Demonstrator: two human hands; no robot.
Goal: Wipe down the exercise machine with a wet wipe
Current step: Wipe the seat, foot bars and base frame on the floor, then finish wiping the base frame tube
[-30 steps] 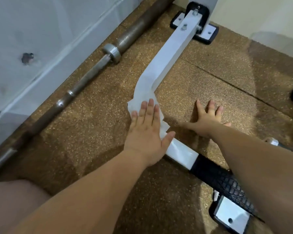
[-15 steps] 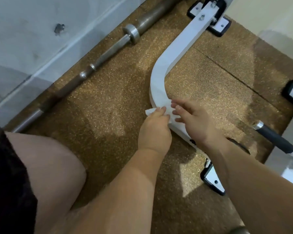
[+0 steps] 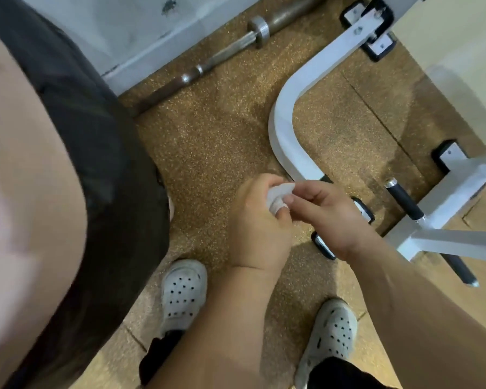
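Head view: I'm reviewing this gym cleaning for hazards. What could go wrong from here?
The crumpled white wet wipe, pinched between left hand and right hand, is bunched small; it may smear grime on the curved white metal frame bar. The black-gripped handle juts out low near the white perforated clog, so stepping right could mean a trip.
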